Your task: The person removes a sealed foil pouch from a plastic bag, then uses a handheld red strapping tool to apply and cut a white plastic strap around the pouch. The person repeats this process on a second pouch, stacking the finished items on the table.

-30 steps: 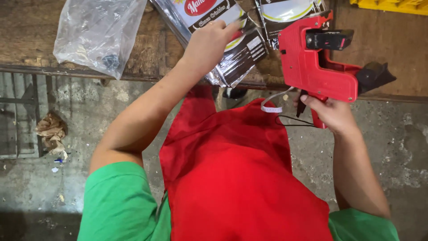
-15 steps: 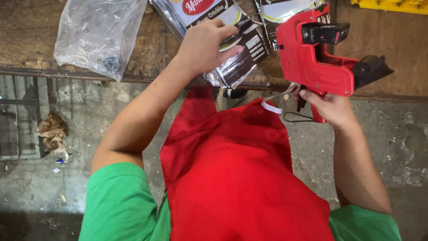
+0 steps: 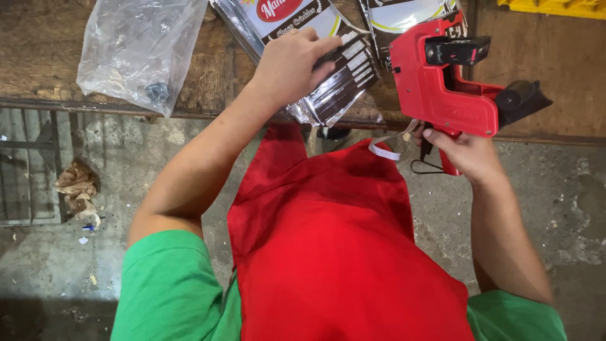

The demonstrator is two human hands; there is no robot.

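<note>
While pinned by left hand (image 3: 291, 63) at bench (image 3: 555, 82) edge, foil packets (image 3: 331, 95) liable to slide; label gun (image 3: 442, 82) clenched in right hand (image 3: 467, 155) at three o'clock.

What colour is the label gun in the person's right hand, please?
Red, with black parts; the label gun shows in the head view, held by the right hand.

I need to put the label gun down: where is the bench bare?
Bare wood lies right of the red label gun, below the yellow tray, and between the clear plastic bag and the foil packets. The middle is crowded with packets under the left hand.
</note>
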